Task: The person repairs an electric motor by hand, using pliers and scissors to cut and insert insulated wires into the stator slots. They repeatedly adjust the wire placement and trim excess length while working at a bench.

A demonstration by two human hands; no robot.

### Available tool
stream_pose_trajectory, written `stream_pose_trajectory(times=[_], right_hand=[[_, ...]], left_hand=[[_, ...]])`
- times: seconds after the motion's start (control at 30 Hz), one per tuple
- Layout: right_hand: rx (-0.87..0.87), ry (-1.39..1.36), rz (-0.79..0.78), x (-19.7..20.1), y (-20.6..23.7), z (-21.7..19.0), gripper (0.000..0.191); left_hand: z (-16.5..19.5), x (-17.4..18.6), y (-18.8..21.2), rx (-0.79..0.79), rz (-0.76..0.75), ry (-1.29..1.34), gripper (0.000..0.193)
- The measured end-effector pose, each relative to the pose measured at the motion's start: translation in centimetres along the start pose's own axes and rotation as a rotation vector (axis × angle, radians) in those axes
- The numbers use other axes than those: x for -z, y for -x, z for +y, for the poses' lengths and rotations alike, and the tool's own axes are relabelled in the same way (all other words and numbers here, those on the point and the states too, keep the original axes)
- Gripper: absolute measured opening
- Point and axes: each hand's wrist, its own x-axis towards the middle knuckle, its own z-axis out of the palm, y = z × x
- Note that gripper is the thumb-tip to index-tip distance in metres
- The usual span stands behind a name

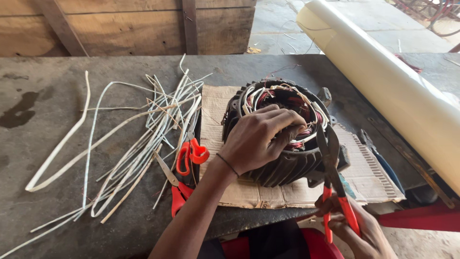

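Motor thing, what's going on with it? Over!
Left hand gripping the finned motor stator on cardboard. Right hand holds red-handled pliers at its rim. Scissors and white strips lie left.

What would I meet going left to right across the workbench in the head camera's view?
Pile of white insulation strips → red-handled scissors → left hand on the black finned motor stator → red-handled pliers → large cream paper roll.
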Motion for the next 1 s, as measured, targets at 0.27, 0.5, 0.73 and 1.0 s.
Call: stream_pose_trajectory(times=[0.27,0.5,0.73,1.0], right_hand=[[-0.015,0.148,-0.016,-0.1,-1.7,-4.2,0.051],[0.074,0.453,0.097,-1.5,-2.2,-8.2,0.048],[0.081,0.578,0.192,-3.0,-2.4,-9.9,0.042],[0.097,0.653,0.273,-3.1,-2.9,-9.6,0.030]], left_hand=[[-0.3,0.1,-0.2,-0.026,-0.001,0.023,0.016],[-0.4,-0.6,0.0,-0.023,0.001,-0.036,0.017],[-0.9,-0.9,0.1,-0.030,0.019,-0.045,0.028],[-1.2,-1.1,0.2,-0.034,0.033,-0.057,0.032]])
